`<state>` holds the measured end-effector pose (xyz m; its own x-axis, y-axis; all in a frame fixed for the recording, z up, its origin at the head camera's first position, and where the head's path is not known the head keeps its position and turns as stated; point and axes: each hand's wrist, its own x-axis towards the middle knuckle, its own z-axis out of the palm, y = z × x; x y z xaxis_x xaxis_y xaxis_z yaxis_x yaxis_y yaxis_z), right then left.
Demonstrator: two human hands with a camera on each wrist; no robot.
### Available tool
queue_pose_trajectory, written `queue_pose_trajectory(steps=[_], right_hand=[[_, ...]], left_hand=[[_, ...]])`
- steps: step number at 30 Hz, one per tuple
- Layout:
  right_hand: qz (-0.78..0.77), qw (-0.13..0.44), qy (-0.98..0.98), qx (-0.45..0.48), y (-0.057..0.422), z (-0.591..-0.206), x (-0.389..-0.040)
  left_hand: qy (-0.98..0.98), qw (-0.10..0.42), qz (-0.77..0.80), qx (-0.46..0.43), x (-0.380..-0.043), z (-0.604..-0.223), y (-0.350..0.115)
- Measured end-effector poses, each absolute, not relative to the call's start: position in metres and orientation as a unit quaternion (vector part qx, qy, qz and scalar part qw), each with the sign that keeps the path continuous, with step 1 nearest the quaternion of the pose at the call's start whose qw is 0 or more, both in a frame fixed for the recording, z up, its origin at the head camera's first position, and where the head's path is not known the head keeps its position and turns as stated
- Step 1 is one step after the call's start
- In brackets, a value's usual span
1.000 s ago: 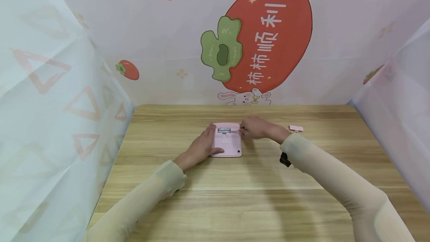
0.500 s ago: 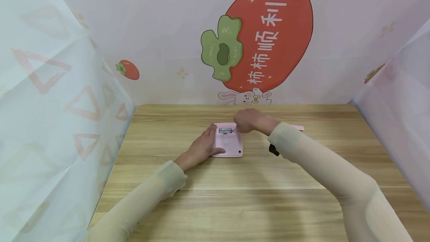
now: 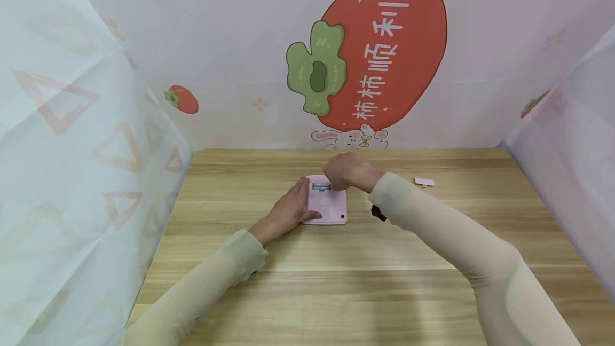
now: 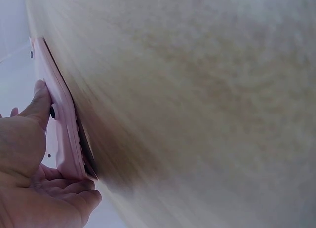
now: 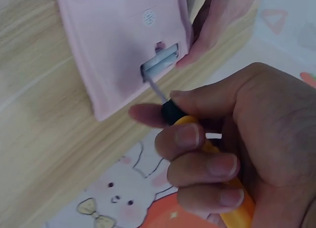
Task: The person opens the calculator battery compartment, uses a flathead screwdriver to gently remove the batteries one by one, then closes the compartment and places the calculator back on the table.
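Note:
A pink calculator (image 3: 331,208) lies face down on the table, its battery compartment uncovered. Two silvery batteries (image 3: 321,186) sit side by side in that compartment. My left hand (image 3: 287,208) holds the calculator along its left side, thumb on the back and fingers against the edge. In the right wrist view, my right hand (image 5: 212,139) grips a screwdriver (image 5: 172,112) with an orange handle and black collar. Its thin shaft slants into the compartment, with the tip at one end of the batteries. From the head view, the right hand (image 3: 348,171) hides the screwdriver.
A small pink battery cover (image 3: 424,182) lies on the wooden table (image 3: 307,292), right of the calculator. Behind stands a wall sheet (image 3: 230,68) printed with persimmons and a rabbit. Pale sheets (image 3: 62,175) hang at both sides.
My right hand has moved left and slightly away from me, over the calculator's upper right corner, turning as it goes. The left hand and calculator stay in place.

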<state>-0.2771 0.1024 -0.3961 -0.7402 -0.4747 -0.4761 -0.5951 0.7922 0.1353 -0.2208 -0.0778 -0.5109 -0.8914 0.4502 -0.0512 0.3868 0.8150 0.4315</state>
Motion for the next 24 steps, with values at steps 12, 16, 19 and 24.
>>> queue_pose_trajectory(steps=[12, 16, 19, 24], right_hand=[[-0.025, 0.219, 0.923, -0.314, 0.15, -0.417, -0.287], [-0.064, 0.214, 0.92, -0.323, 0.16, -0.425, -0.288], [-0.081, 0.205, 0.916, -0.334, 0.166, -0.431, -0.288], [-0.102, 0.175, 0.914, -0.352, 0.173, -0.44, -0.286]], left_hand=[[0.947, 0.084, 0.216, 0.222, -0.22, -0.511, -0.082], [0.948, 0.085, 0.209, 0.225, -0.22, -0.511, -0.082], [0.948, 0.087, 0.209, 0.224, -0.22, -0.512, -0.082], [0.947, 0.092, 0.216, 0.22, -0.221, -0.513, -0.081]])
